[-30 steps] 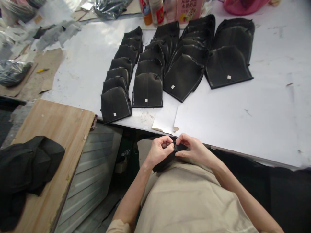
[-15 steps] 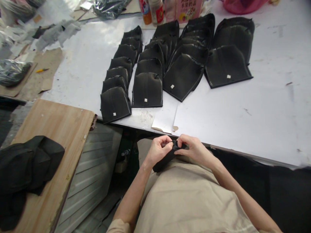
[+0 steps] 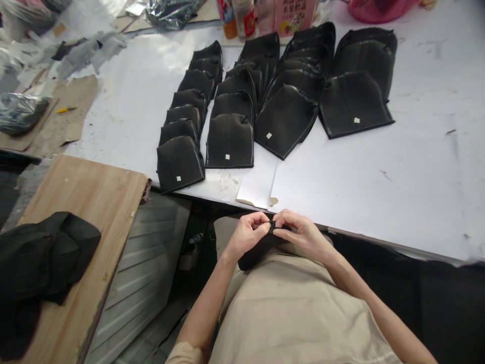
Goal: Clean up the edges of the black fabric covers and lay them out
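Observation:
Over my lap, just below the table's front edge, a black fabric piece [image 3: 254,255] hangs between my hands. My left hand [image 3: 248,234] pinches its upper edge between thumb and fingers. Close beside it, my right hand [image 3: 301,233] grips the same edge, the fingertips of both hands almost meeting. My hands cover much of the piece, so its full shape is hidden. Beyond them, overlapping black sewn pieces [image 3: 229,141] lie in several rows on the white tabletop [image 3: 379,187]. The front piece of each row bears a small white sticker.
At the left, black cloth [image 3: 49,253] lies on a wooden board [image 3: 113,187]. Bottles [image 3: 242,20], a pink carton [image 3: 295,15] and a pink basin [image 3: 381,9] stand along the back. A yellow cutter [image 3: 65,109] rests on cardboard [image 3: 81,96] near plastic-wrapped bundles [image 3: 23,114].
My right hand has shifted slightly left, bringing its fingertips closer to my left hand on the black fabric. The rows on the table have not moved.

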`<state>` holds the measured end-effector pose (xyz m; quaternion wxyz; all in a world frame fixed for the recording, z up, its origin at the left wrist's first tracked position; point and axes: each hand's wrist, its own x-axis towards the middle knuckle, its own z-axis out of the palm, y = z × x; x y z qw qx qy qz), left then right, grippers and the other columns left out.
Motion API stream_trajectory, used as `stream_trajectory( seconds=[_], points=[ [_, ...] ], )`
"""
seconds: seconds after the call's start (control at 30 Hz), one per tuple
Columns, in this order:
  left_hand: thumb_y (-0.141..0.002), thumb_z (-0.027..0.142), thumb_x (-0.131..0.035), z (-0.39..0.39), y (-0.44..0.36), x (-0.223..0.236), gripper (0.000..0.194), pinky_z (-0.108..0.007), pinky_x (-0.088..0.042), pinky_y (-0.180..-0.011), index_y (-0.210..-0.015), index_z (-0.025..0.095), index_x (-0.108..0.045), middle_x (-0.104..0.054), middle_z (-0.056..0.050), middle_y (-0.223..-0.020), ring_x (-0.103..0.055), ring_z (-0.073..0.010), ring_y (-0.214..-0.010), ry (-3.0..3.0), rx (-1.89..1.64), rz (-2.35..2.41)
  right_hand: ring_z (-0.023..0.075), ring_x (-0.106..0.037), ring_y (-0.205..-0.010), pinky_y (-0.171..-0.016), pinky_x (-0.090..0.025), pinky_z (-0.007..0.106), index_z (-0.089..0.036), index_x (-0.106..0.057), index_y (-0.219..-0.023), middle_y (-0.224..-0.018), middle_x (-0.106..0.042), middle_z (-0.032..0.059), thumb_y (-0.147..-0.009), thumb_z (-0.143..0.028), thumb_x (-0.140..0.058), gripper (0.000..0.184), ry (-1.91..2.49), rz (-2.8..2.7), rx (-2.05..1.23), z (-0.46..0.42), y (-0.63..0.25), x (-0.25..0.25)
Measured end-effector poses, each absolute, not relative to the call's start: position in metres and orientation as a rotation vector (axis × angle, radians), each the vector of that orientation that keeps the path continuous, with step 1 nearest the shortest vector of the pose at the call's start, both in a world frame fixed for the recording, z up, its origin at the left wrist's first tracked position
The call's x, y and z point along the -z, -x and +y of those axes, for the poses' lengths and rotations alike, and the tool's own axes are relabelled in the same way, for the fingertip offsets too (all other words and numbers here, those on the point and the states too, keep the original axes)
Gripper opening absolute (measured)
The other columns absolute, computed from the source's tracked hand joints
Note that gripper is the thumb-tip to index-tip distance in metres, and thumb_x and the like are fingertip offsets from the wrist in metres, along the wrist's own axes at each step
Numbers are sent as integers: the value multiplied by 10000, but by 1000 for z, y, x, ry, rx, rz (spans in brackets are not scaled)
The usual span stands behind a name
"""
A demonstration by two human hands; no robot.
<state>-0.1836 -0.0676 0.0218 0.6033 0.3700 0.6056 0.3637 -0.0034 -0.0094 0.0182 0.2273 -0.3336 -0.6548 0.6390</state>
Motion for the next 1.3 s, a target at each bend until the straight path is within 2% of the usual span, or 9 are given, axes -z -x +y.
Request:
stream_trajectory(
  seconds=[0.1, 0.17, 0.27, 0.53, 0.73, 1.03, 1.3],
  points=[
    [-872, 367, -571, -68, 186, -23, 272, -198, -296, -537, -711, 152, -526, -422, 42, -651, -351, -83, -585, -874, -882, 1351, 200, -583, -1001, -898, -438, 334, -216, -555, -843, -1044, -610, 55, -916, -170, -608, 102, 867, -1818, -1588, -14, 7, -21],
    [-857, 433, -603, -68, 188, -24, 296, -199, -295, -537, -771, 156, -543, -424, 44, -670, -348, -87, -593, -882, -882, 1296, 202, -577, -1056, -933, -437, 342, -223, -533, -865, -1083, -600, 61, -938, -145, -568, 113, 840, -1844, -1501, -14, 8, -22],
    [-778, 451, -715, -68, 189, -26, 336, -201, -336, -582, -855, 153, -582, -479, 36, -727, -399, -98, -639, -925, -849, 1282, 195, -586, -1045, -915, -456, 337, -230, -518, -879, -1085, -594, 61, -958, -134, -532, 125, 835, -1896, -1420, -12, 8, -21],
    [-754, 402, -765, -69, 188, -23, 326, -202, -345, -588, -754, 145, -566, -485, 41, -683, -422, -100, -636, -902, -825, 1332, 181, -592, -963, -830, -481, 308, -234, -537, -919, -1056, -574, 65, -972, -117, -492, 136, 853, -1973, -1251, -19, 10, -17],
    [-752, 383, -773, -71, 187, -20, 322, -198, -338, -581, -728, 139, -564, -473, 37, -680, -410, -95, -636, -899, -835, 1308, 171, -582, -891, -807, -462, 297, -227, -519, -854, -923, -580, 29, -944, -101, -541, 156, 912, -1869, -1320, -17, 12, -18],
    [-854, 437, -669, -72, 187, -18, 324, -213, -355, -607, -793, 123, -622, -507, 8, -719, -428, -105, -653, -907, -876, 1236, 174, -589, -821, -740, -458, 293, -217, -551, -827, -866, -610, 23, -924, -160, -579, 116, 968, -1815, -1488, -11, 10, -20],
    [-855, 447, -668, -62, 194, -49, 388, -232, -275, -586, -661, 143, -525, -402, 35, -656, -349, -103, -645, -1252, -713, 1457, 162, -575, -809, -750, -446, 278, -212, -544, -808, -848, -608, 12, -908, -153, -590, 125, 895, -1800, -1540, -11, 15, -28]
  ],
)
